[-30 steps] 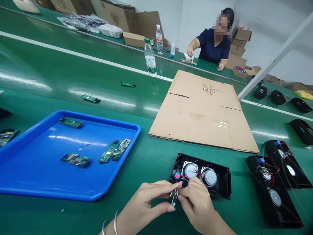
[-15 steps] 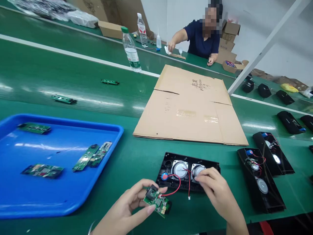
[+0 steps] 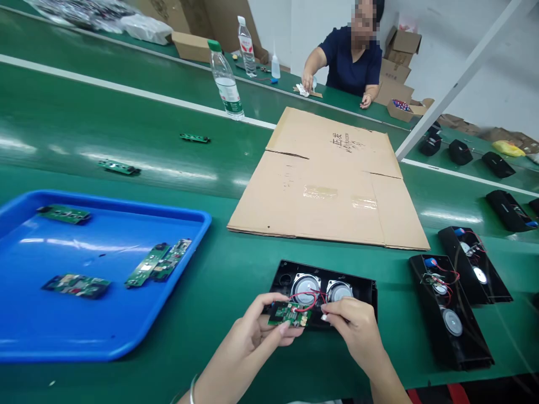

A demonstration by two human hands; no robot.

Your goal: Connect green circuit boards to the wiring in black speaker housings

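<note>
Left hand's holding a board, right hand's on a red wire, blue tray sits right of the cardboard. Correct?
One error: the blue tray sits left of the cardboard, as the current head view shows. The rest stands: left hand holding a board, right hand on a red wire.

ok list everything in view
held board: 1, green, in left hand
wires: several, red, at held board
near housing: 1, black, front centre
speakers: 2, silver, in near housing
side housings: 2, black, right
farther housings: several, black, far right
tray: 1, blue, left
tray boards: 4, green, in tray
loose boards: 2, green, beyond tray
work surfaces: several, green, throughout
cardboard sheet: 1, brown, centre
bottles: 3, mostly clear, far side
boxes: several, brown, background
co-worker: 1, navy top, background
left hand: 1, bare, lower centre
right hand: 1, bare, pinching a wire
</note>
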